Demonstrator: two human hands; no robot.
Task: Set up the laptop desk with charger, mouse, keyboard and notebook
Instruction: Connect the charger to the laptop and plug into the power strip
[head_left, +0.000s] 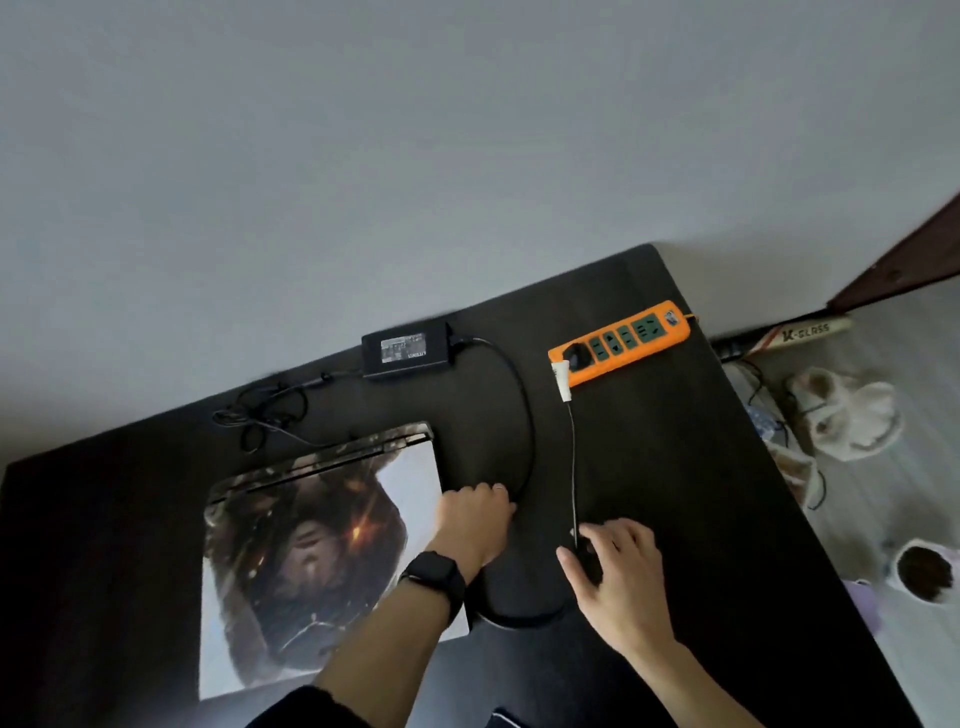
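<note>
A closed laptop (311, 551) with a picture skin on its lid lies on the black desk (675, 493). Behind it sits the black charger brick (408, 351), its thick cable (527, 426) looping to the right of the laptop. My left hand (475, 519), with a black watch on the wrist, rests at the laptop's right edge, fingers curled on that cable. My right hand (618, 577) covers a black mouse (589, 564); its thin cable runs up to a white tag near the orange power strip (621, 343). No keyboard or notebook is in view.
A tangle of thin black cable (265, 415) lies behind the laptop. On the floor to the right are fluffy slippers (841, 415), a white cup with dark contents (922, 569) and a long box (800, 335). A grey wall stands behind the desk.
</note>
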